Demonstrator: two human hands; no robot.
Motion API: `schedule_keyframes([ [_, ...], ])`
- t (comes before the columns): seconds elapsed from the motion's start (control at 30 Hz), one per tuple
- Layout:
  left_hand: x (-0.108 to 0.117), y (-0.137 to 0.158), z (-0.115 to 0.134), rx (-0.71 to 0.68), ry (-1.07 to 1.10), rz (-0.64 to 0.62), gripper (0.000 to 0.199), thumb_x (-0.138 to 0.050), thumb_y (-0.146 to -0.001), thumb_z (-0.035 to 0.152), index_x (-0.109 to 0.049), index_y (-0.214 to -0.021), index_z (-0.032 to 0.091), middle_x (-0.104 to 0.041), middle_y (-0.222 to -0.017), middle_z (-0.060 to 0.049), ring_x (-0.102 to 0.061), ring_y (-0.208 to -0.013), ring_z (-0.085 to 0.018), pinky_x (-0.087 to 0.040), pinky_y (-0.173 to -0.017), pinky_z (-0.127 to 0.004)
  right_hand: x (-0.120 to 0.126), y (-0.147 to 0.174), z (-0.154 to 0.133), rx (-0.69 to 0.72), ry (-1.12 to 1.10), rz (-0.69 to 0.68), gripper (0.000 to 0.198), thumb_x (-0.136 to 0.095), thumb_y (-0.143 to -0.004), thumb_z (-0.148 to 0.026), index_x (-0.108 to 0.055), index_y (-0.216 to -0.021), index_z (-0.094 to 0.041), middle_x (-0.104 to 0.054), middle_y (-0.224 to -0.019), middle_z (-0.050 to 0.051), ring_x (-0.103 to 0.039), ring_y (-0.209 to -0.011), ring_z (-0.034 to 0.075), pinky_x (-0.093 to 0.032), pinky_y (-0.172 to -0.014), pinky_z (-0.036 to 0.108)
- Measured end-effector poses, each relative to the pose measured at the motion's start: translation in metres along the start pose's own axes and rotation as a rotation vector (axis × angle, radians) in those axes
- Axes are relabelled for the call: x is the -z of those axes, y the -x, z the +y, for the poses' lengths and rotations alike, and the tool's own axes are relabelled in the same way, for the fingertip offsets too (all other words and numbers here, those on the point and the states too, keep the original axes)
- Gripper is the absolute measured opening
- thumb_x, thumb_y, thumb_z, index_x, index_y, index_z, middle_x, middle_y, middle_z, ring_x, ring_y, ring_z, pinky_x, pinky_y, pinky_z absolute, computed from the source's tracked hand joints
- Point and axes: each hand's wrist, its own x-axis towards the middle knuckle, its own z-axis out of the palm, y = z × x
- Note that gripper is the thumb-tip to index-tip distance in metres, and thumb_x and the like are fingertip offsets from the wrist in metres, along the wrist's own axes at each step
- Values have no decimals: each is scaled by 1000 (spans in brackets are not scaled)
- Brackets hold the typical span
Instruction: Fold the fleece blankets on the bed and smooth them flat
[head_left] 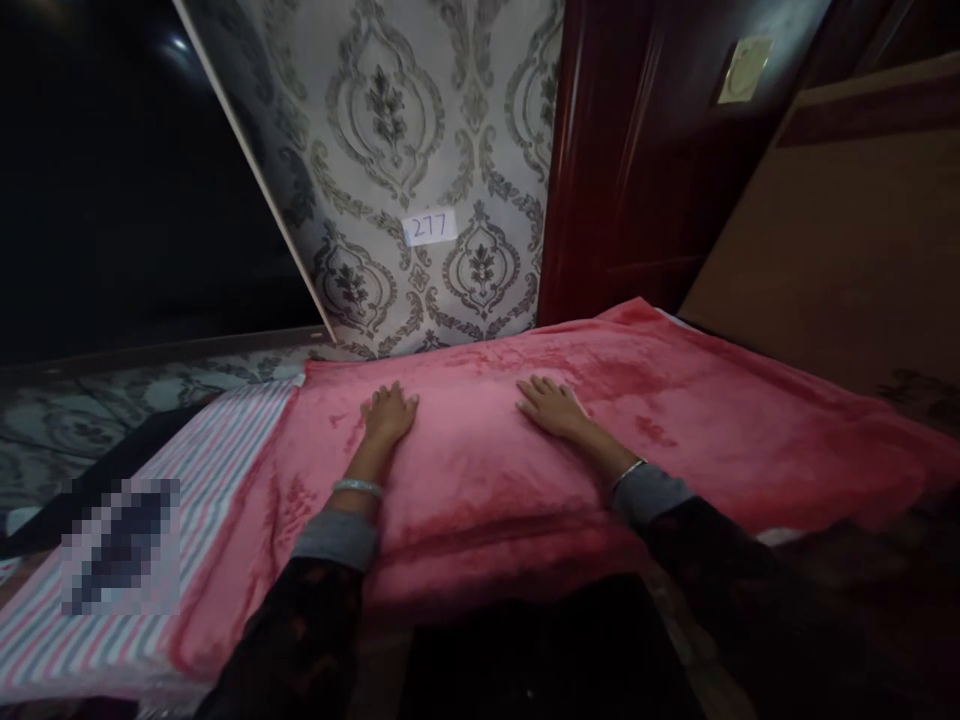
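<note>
A plush pink blanket (480, 440) with darker red patches lies spread across the surface in front of me. My left hand (389, 411) rests palm down on it, fingers apart, left of the middle. Farther right, my right hand (553, 404) also lies flat on the blanket with its fingers spread. Neither hand grips anything. A bracelet sits on each wrist, just above the grey cuffs. Along the blanket's left edge shows a striped cloth (217, 470) in white, pink and grey-green.
A large black screen (142, 180) stands at the left. Behind the blanket is a patterned wall (390, 130) with a paper label (430, 227) reading 277. To the right are a dark red door (637, 170) and a brown cardboard-like panel (847, 230). A pixelated patch covers part of the striped cloth.
</note>
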Motion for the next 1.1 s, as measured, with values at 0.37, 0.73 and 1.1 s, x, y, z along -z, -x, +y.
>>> schedule_keyframes([
  [0.37,-46,147,48,-631,14,71,62,-42,-99,46,-34,-155,23,-27,-165,-14,-21,-153,-32,-18,-122,-62,-35,104,-44,213,-33,105,58,-38,-102,-47,-36,-156,-27,-25,-164,9,-22,-151,32,-21,-119,59],
  [0.73,-59,147,44,-634,25,129,60,-44,-99,46,-36,-155,27,-29,-164,-12,-24,-152,-33,-21,-121,-63,-44,108,-45,189,3,161,56,-45,-101,-40,-39,-155,-30,-23,-164,4,-22,-151,31,-22,-119,57],
  [1.1,-62,147,42,-641,27,156,61,-46,-98,45,-33,-155,28,-31,-163,-11,-26,-151,-33,-23,-120,-63,-52,106,-43,212,12,211,54,-45,-101,-42,-41,-154,-31,-28,-163,4,-25,-150,29,-24,-119,57],
])
